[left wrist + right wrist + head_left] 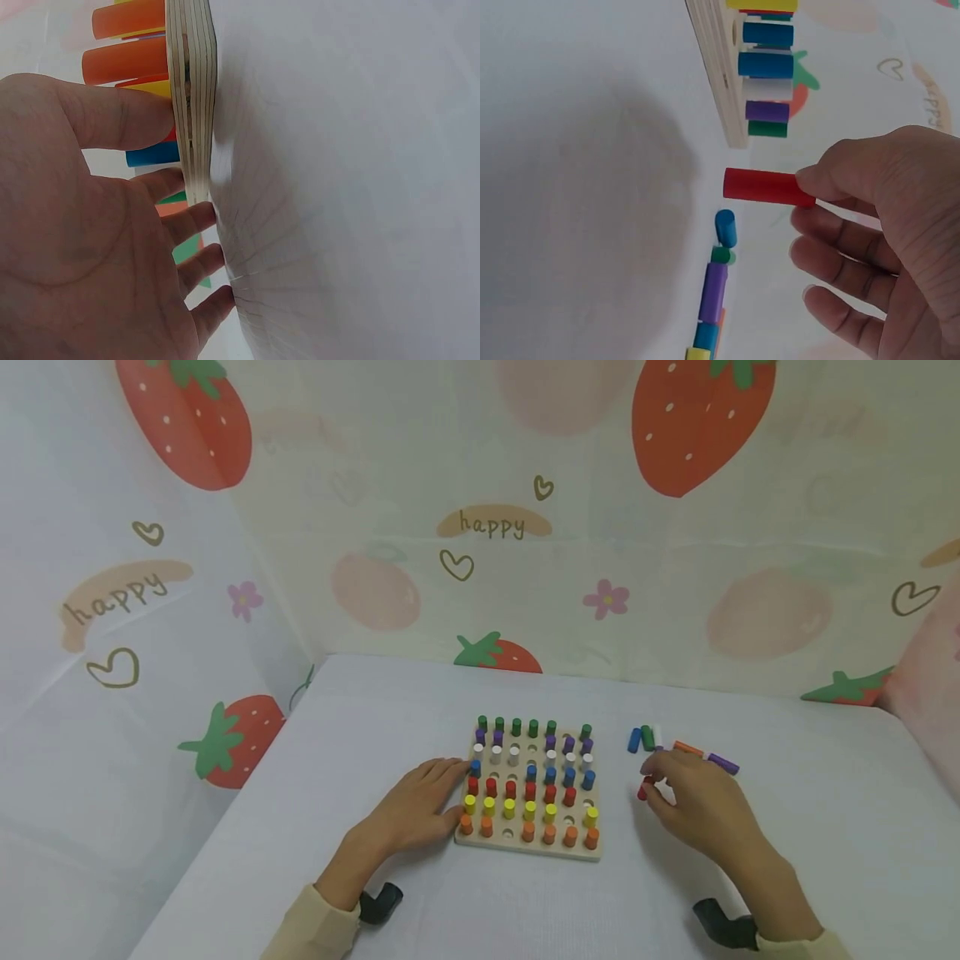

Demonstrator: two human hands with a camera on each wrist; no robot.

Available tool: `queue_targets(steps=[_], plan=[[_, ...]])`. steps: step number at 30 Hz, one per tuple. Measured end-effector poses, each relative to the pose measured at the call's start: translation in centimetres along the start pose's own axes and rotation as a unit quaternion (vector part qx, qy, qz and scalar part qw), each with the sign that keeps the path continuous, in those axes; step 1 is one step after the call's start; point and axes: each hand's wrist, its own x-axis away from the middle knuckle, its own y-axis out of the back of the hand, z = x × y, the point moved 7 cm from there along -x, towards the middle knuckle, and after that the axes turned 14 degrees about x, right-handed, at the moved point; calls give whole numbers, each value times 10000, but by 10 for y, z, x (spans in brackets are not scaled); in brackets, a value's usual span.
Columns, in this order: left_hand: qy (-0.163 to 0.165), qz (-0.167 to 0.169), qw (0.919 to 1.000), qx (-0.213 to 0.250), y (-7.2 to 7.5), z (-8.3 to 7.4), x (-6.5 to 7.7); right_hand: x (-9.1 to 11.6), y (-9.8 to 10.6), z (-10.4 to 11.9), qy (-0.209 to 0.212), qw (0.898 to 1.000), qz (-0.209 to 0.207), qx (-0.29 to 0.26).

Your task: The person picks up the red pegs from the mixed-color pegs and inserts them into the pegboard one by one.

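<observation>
A wooden pegboard (528, 850) stands on the white table, with rows of green, purple, white, blue, red, yellow and orange pegs upright in it. Bare holes show in several rows. My left hand (416, 806) rests at the board's left side; in the left wrist view its thumb (124, 116) touches the board's edge and its fingers extend along it. To the right of the board, my right hand (701, 797) pinches a red peg (763, 186) between thumb and fingers. That peg is held above the table, apart from the board.
Loose pegs lie beyond my right hand: a blue one (635, 740), a green one (647, 737), a white one (657, 735), an orange one (688, 749) and a purple one (723, 764). A yellow peg (697, 353) also shows in the right wrist view. Printed cloth hangs behind the table.
</observation>
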Motion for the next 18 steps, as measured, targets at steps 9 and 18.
queue_targets(steps=[9, 18], plan=[[11, 12, 10000, -21, -1, 1, 0, 2, 0, 13, 316, 9989, -318, 140], [31, -4, 10000, 23, 0, 0, 0, 1, -2, 29, 484, 9984, -248, 141]])
